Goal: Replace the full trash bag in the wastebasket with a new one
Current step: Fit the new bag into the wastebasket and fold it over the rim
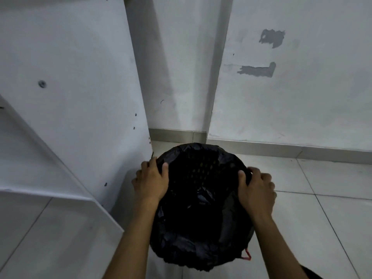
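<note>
**Both hands clamped on opposite sides of the rim**

Two bare forearms reach forward and down from the bottom of the view, angled slightly toward each other. The left hand (pixel 151 180) grips the left side of the bag-covered rim of the wastebasket (pixel 199 200): its thumb lies over the top, pointing inward, and its fingers curl down the outside. The right hand (pixel 256 190) mirrors it on the right side, thumb on the inner edge, fingers wrapped over the outer edge. Both wrists are nearly straight, backs of the hands facing up.
</note>
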Demonstrator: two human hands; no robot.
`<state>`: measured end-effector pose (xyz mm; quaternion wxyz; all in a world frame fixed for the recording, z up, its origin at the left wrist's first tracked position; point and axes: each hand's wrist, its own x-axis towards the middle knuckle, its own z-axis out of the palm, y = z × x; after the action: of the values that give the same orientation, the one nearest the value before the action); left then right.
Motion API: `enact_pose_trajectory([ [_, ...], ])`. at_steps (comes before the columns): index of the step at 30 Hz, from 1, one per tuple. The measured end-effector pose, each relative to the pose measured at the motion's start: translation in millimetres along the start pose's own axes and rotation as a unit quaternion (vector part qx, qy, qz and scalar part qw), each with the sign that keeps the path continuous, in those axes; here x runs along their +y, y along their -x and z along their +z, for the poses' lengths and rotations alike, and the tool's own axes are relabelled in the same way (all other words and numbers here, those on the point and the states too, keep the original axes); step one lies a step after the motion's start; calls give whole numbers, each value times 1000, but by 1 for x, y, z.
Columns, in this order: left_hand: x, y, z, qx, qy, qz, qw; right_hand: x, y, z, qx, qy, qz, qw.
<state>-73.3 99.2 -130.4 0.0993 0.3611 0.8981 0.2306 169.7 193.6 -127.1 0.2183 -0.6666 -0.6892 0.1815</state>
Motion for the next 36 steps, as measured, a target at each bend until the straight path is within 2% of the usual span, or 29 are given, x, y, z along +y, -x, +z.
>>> enact_pose_trajectory([
  [4,-23,34,-1,6,116,-89,989,10,46,1,-13,-73,100,992],
  [8,-15,50,-2,45,214,-142,965,4,50,5,1,-190,168,967],
  [12,-2,37,-3,65,303,-173,935,-4,28,3,7,-237,179,955],
  [16,6,28,-9,60,330,-173,926,-13,14,4,14,-267,184,946],
  [18,8,39,-8,52,339,-157,926,-15,9,6,12,-283,188,940],
  [20,4,62,1,46,349,-175,919,-13,8,7,-10,-291,196,936],
  [22,1,88,15,15,393,-220,893,-7,18,6,-35,-266,202,942],
  [25,3,115,32,-42,482,-287,827,3,54,5,-46,-243,237,939],
  [26,6,120,34,-39,497,-295,815,3,69,6,-59,-270,250,928],
  [28,10,125,31,-31,534,-302,789,1,94,8,-100,-359,293,880],
  [30,11,126,30,-53,626,-301,717,-3,109,9,-123,-448,338,818],
  [32,8,124,30,-71,697,-307,644,-4,113,9,-122,-514,348,774],
  [34,8,128,30,-78,732,-311,602,-4,112,6,-132,-598,358,705],
  [36,8,132,33,-80,747,-310,583,-3,109,2,-165,-664,371,628],
])
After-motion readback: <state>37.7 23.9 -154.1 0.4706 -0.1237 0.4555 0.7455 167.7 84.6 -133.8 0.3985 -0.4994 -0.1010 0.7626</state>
